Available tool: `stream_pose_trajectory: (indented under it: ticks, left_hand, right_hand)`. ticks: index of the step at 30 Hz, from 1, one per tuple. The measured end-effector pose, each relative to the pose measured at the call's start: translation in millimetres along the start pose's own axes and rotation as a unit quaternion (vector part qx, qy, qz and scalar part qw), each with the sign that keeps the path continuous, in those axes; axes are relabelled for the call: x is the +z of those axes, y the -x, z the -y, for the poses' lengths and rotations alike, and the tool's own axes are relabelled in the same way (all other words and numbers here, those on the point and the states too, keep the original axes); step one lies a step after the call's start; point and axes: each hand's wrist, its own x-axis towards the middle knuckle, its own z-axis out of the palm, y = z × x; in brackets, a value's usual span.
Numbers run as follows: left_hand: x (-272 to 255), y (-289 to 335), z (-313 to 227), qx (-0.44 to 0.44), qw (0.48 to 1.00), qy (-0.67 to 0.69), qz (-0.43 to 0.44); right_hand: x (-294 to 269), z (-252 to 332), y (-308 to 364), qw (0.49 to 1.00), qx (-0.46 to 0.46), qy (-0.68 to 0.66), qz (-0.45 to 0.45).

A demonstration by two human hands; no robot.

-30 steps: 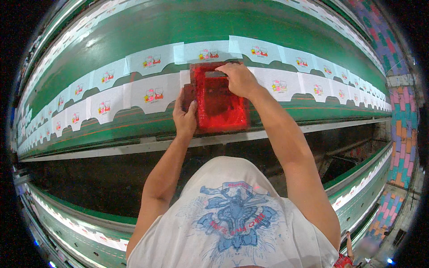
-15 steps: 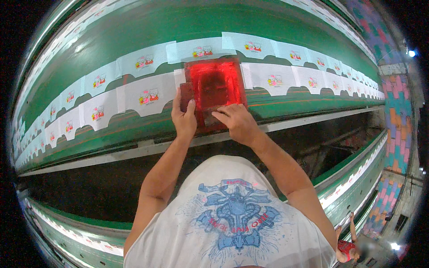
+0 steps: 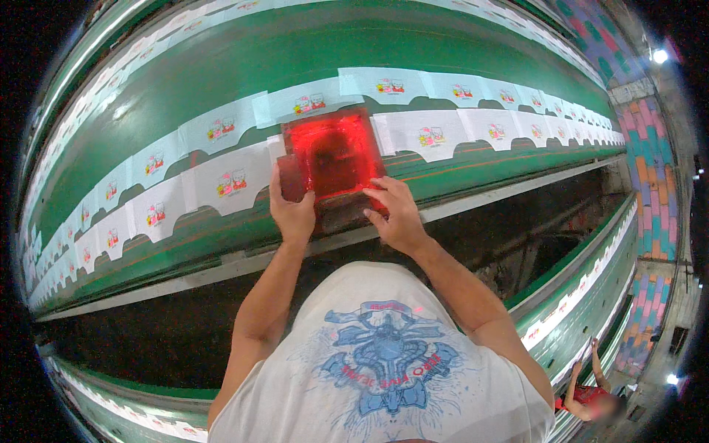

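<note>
A screen-printing frame (image 3: 336, 156), square and glowing red with a dark middle, lies over the nearer row of white fabric pieces (image 3: 235, 183) on the green table. At its lower left corner, my left hand (image 3: 294, 215) is closed on a dark red flat piece (image 3: 292, 177), with the thumb in front and fingers along its left side. Whether that piece is joined to the frame, I cannot tell. My right hand (image 3: 399, 213) grips the frame's lower right corner, fingers on the edge and thumb below. What lies beneath the frame is hidden.
The long green table (image 3: 295, 55) carries another row of printed pieces (image 3: 388, 85) behind. A pale rail (image 3: 480, 207) runs along its near edge, with a dark gap before me. Another green table (image 3: 569, 325) stands behind at the right, where a person in red (image 3: 587, 399) raises their arms.
My right hand has moved from the frame's lower edge to its lower right corner. The whole view has shifted, and the frame keeps its place among the fabric pieces.
</note>
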Motion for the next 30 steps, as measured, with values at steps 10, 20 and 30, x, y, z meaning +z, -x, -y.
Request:
stream_pose_trajectory:
  ticks: [10, 20, 30]
  left_hand:
    - [64.3, 22.6, -19.2, 0.071, 0.997, -0.033, -0.009]
    - [226.7, 64.0, -32.4, 0.054, 0.998, -0.015, -0.001]
    - [265.0, 71.3, -49.4, -0.010, 1.000, 0.019, 0.010]
  right_hand:
    - [-39.0, -75.2, 34.1, 0.985, 0.093, -0.135, -0.056]
    - [-145.9, -200.2, 67.5, 0.990, 0.068, -0.107, -0.060]
    - [-194.1, -256.2, 79.2, 0.986, 0.027, -0.163, -0.003]
